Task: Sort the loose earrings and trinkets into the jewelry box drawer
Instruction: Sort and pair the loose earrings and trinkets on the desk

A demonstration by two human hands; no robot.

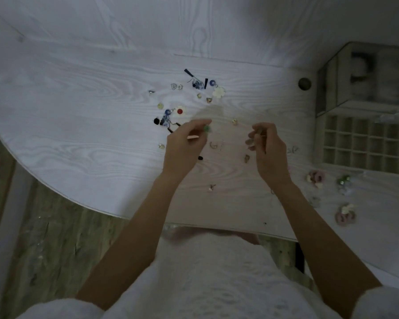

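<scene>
Loose earrings and trinkets lie scattered on the white wood-grain table (78, 111). A blue dangling earring (197, 84), a white flower piece (218, 92) and a red-centred flower (180, 110) sit beyond my hands. My left hand (184, 143) pinches a small green trinket (207, 128) between its fingertips above the table. My right hand (266, 146) pinches a small thin earring (258, 132), too small to make out. The jewelry box (355, 88) stands at the right, its gridded drawer (364, 143) pulled out.
Pink and green trinkets (316, 177) and a pink ring piece (344, 216) lie at the right, near the drawer's front. A round dark hole (304, 84) is in the table by the box. The table's curved edge runs at the left, above a wooden floor (44, 238).
</scene>
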